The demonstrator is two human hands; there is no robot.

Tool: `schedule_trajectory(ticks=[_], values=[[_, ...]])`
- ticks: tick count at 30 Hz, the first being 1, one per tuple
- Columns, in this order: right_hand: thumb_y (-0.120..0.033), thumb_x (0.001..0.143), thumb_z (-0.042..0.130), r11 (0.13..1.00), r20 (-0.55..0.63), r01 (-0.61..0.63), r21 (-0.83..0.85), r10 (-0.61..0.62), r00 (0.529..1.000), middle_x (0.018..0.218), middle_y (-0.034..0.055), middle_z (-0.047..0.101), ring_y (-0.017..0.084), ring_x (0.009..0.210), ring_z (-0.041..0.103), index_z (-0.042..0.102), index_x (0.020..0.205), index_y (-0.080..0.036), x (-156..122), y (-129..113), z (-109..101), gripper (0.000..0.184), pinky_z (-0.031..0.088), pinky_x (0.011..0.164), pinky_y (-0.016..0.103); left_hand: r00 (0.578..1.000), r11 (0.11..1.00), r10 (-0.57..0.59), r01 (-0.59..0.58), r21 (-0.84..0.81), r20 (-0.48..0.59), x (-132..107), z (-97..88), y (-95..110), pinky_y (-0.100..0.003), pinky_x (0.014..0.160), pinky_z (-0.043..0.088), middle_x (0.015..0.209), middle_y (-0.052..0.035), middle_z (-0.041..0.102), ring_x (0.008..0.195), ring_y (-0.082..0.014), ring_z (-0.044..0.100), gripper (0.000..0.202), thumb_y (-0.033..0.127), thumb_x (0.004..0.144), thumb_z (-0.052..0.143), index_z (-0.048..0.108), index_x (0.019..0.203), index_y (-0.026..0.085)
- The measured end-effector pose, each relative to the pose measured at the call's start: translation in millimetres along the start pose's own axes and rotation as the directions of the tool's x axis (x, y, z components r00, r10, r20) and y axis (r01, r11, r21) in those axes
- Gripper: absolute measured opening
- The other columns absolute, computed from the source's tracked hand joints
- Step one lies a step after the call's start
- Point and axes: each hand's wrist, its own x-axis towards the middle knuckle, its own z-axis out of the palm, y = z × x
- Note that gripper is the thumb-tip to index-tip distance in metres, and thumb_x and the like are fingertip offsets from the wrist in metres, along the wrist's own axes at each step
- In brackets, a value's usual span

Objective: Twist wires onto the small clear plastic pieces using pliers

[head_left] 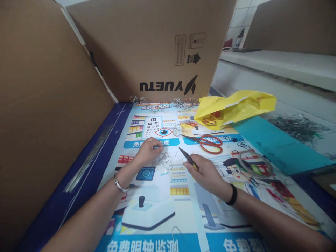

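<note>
My left hand [147, 152], with a silver bangle at the wrist, is closed in a pinch on a loose tangle of thin silver wire [163, 161]. The wire loops hang below and to the right of its fingertips. A pair of long-nose pliers [187, 156] with yellow and black handles is gripped in my right hand [207, 172]. Their jaws point up and left, apart from the tangle. Just beyond the pliers lie scissors with red handles [211, 144], blades pointing left. A small round wire piece [177, 130] rests by the scissor tips.
Cardboard panels [126, 52] stand at the left and back. Straight wires [89, 161] lie along the left edge. A yellow bag [236, 105], a turquoise sheet [278, 143], a wire coil [256, 164] and a heap of wire scraps [296, 127] occupy the right side. The printed poster [162, 210] covers the table.
</note>
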Motion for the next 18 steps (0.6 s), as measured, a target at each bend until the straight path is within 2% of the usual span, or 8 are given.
schedule_trajectory(ticks=[8,12,18], values=[[-0.037,0.088,0.041,0.996,-0.002,0.054,-0.074,-0.055,0.999,0.067,-0.0004,0.049,0.014,0.060,0.047,0.039,0.069,-0.021,-1.6,0.9,1.0,0.025,0.030,0.055,0.024,0.993,0.992,-0.112,0.114,-0.057,0.039,-14.0,-9.3,13.8,-0.026,0.063,0.040,0.069,-0.0002,0.060,0.067,-0.0150,0.054,0.012,0.025,0.074,0.058,0.060,0.065,0.017],[-0.035,0.088,0.041,0.990,-0.001,0.078,-0.118,-0.079,0.997,0.067,0.0003,0.050,0.015,0.060,0.048,0.040,0.070,-0.020,-4.1,1.1,0.7,0.023,0.031,0.055,0.025,0.983,0.961,-0.146,0.168,-0.219,0.115,-21.1,-10.9,21.7,-0.025,0.060,0.039,0.068,0.0002,0.059,0.064,-0.0132,0.053,0.014,0.028,0.075,0.058,0.059,0.068,0.016],[-0.035,0.088,0.041,0.986,-0.014,0.066,-0.152,-0.069,0.997,0.068,0.0003,0.050,0.015,0.061,0.049,0.041,0.071,-0.020,0.7,7.0,0.1,0.023,0.031,0.056,0.025,0.957,0.848,-0.176,0.266,-0.458,0.230,-27.3,-5.2,26.8,-0.023,0.058,0.039,0.073,-0.0012,0.061,0.062,-0.0112,0.053,0.017,0.031,0.075,0.061,0.057,0.071,0.015]])
